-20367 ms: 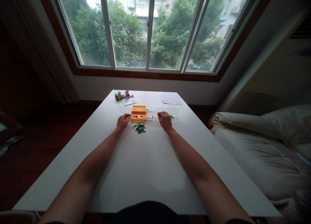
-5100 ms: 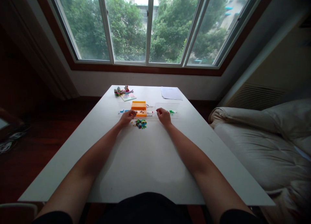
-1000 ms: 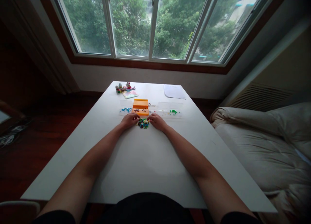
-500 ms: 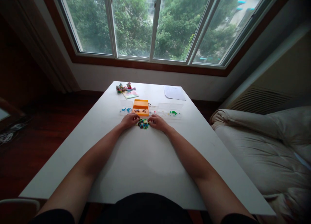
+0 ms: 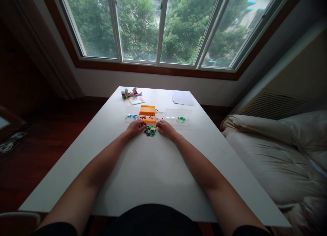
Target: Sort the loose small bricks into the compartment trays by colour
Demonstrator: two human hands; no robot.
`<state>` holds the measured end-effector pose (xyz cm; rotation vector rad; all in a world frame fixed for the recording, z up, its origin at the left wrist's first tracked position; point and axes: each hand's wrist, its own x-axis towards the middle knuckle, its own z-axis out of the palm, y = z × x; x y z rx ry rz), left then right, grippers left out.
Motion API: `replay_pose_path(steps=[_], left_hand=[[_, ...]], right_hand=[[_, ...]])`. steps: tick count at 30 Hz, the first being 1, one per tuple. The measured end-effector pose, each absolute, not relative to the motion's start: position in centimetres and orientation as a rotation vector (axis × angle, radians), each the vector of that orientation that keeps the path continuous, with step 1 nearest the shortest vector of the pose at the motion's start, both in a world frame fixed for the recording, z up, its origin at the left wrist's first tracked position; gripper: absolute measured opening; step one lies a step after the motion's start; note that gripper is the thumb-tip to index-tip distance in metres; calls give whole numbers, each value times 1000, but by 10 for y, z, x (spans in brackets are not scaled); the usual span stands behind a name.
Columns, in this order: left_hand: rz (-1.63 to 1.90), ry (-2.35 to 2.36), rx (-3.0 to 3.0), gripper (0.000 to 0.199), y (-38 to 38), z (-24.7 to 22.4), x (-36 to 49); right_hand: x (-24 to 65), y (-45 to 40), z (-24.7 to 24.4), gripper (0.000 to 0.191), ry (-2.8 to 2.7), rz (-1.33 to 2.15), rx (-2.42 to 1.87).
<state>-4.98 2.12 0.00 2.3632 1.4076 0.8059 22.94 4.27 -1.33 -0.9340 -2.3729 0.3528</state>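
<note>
the bricks (image 5: 150,131) and orange box (image 5: 147,109) look smooth plastic; the sheets (image 5: 183,97), matt paper.

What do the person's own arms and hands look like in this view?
The left hand and right hand are ungloved. Black sleeves show only at the lower picture edge, leaving the forearms bare. I see no watch, bracelet or cable; fingernails are too small to make out.

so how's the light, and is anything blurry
Head view: the window is bright while the upper corners go dark; head view: a soft shadow lies on the table beside the left arm; head view: the pile of blocks is too small and soft to tell pieces apart.
</note>
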Motion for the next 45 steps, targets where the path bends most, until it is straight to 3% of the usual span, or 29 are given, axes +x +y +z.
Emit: replay_pose_path(steps=[11,45], left_hand=[[792,1413,2364,21,22,-1,-49],[785,1426,2349,22,18,5,-46]], right_hand=[[229,40,-11,8,-2405,234,-1011],[223,39,-10,14,-2451,295,-883]])
